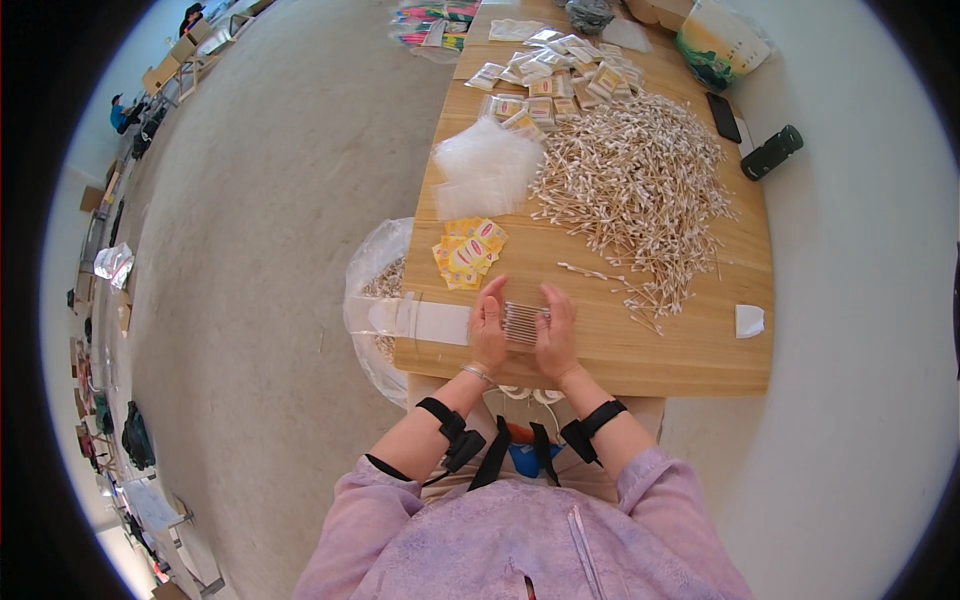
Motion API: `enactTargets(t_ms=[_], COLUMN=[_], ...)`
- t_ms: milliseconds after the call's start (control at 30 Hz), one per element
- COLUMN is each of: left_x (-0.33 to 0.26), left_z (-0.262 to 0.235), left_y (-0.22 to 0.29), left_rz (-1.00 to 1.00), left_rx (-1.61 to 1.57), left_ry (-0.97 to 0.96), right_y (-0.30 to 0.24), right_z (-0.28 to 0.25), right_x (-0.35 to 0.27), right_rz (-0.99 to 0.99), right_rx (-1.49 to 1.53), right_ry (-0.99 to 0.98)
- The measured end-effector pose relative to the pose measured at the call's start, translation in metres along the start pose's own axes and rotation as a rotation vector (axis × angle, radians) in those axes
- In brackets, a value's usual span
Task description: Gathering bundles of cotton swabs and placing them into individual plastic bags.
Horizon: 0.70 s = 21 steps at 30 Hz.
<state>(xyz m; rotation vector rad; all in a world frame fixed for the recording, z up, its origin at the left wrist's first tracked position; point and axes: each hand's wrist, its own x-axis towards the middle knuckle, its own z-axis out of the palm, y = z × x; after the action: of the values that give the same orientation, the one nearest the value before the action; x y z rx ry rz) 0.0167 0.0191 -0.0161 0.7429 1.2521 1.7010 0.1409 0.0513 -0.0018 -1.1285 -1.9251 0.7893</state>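
Observation:
Near the table's front edge, a neat row of cotton swabs (pixel 522 323) lies between my two hands. My left hand (pixel 487 326) is cupped against its left end, fingers curved. My right hand (pixel 557 330) presses in from the other end the same way, so the row is held between them. The undersides of both hands are hidden. Left of my left hand is a white sealing device or strip (pixel 438 323) on the tabletop; its kind is unclear. Yellow printed cards (pixel 470 252) lie in a loose stack just beyond it.
A big heap of loose cotton swabs (pixel 640 170) covers the table's right middle. Clear plastic bags (pixel 485 165) and filled packets (pixel 545 85) lie farther back. A black phone (pixel 723 117), a black cylinder (pixel 772 153) and a white scrap (pixel 749 321) sit rightward. A swab-filled bag (pixel 378 245) hangs left.

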Motion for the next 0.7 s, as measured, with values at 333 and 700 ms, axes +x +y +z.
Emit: enactTargets(t_ms=[333,700], left_x=[-0.005,0.0], left_z=[0.003,-0.003], left_y=[0.014,0.004], left_rz=[0.038,-0.012], left_rx=[0.229,-0.042], left_ry=[-0.066,-0.02], right_y=[-0.01,-0.009], right_z=[0.013,-0.039], right_x=[0.007,-0.001], right_rz=[0.175,-0.147], right_rx=[0.376,-0.227], right_ry=[0.098,-0.318])
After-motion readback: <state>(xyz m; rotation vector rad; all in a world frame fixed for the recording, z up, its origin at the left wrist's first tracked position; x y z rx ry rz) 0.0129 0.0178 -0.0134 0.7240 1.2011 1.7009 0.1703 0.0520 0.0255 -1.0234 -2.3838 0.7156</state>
